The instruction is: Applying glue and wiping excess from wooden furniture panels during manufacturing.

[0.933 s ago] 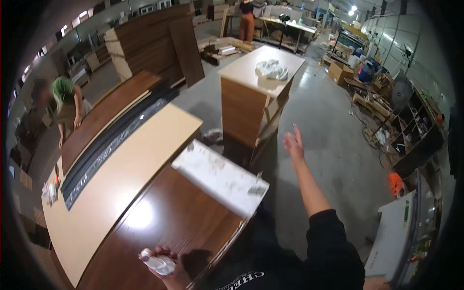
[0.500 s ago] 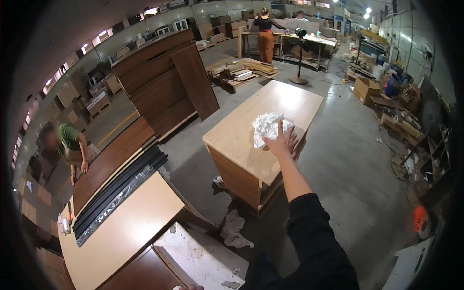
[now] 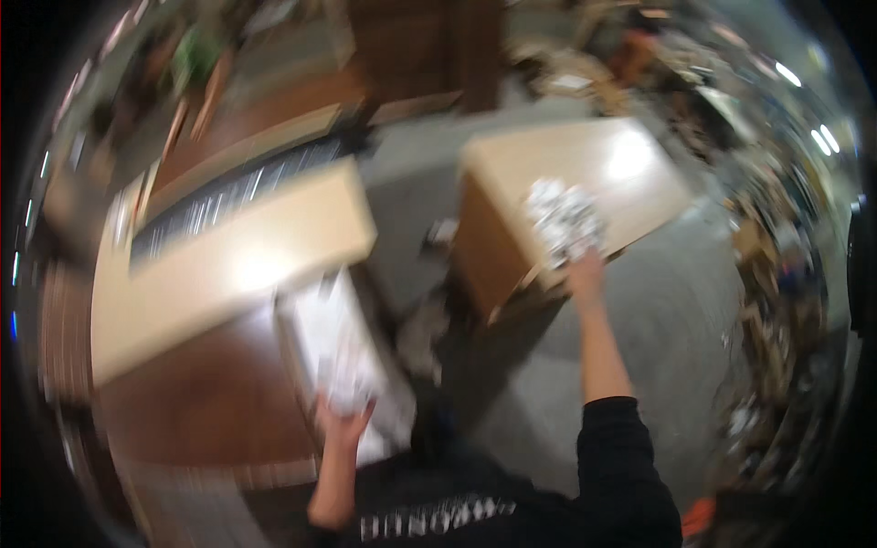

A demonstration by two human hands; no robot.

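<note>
A crumpled white cloth [image 3: 559, 217] lies on the pale wooden top of a cabinet [image 3: 630, 187]. At the near edge of that top, my right hand [image 3: 586, 267] is on the cloth, its fingers partly hidden in the folds. My left hand [image 3: 343, 418] is lower and to the left, over a whitish, worn board [image 3: 320, 320]. Between its thumb and fingers shows a whitish wad [image 3: 349, 388], too smeared by motion to make out clearly.
Left of me are a dark brown panel [image 3: 201, 402], a pale tabletop [image 3: 228, 265] and dark strips wrapped in film [image 3: 233, 187]. A person in green [image 3: 194, 59] stands beyond them. Brown panels [image 3: 420, 50] stand at the back; mixed clutter [image 3: 776, 301] lines the right side.
My view has swung left and down, blurring the scene. My left hand, barely showing at the lower edge before, is now fully in view. My right hand stays at the white cloth.
</note>
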